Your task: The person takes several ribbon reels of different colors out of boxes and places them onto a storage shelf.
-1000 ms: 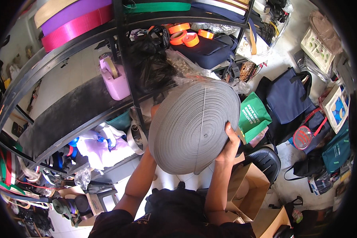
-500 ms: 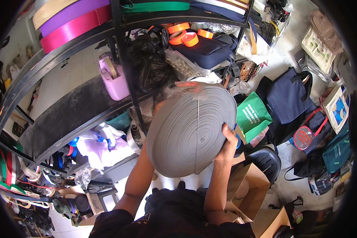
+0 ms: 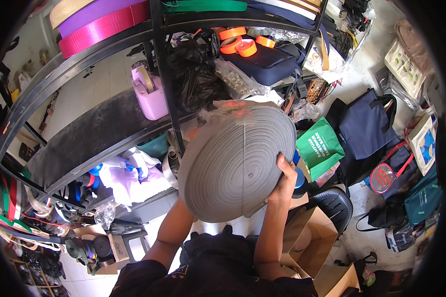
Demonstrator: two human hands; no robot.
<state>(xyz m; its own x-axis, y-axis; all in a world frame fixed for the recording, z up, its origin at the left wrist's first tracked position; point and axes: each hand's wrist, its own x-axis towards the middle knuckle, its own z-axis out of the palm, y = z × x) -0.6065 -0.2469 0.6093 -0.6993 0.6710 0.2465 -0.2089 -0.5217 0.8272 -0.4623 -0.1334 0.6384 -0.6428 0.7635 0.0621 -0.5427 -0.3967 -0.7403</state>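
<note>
A large, thick roll of grey webbing (image 3: 233, 163) fills the middle of the view, held up in front of me with its coiled face tilted toward me. My right hand (image 3: 283, 182) grips its right edge, thumb on the coiled face and fingers behind. On the left, my left forearm (image 3: 175, 228) runs up behind the roll, which my left hand supports; most of that hand is hidden. Clear plastic wrap (image 3: 218, 115) with orange-red marks clings to the roll's upper edge.
A black metal shelf (image 3: 158, 64) ahead carries a lilac tape dispenser (image 3: 151, 99), a black plastic bag (image 3: 198, 74), orange tape rolls (image 3: 246, 48) and a pink webbing roll (image 3: 104, 32). Cardboard boxes (image 3: 309, 240) and a black chair (image 3: 334, 210) stand at right, bags (image 3: 364, 121) beyond.
The view has shifted slightly, so the shelf and its goods sit a little farther right. Both hands keep hold of the roll, which has barely moved within the view.
</note>
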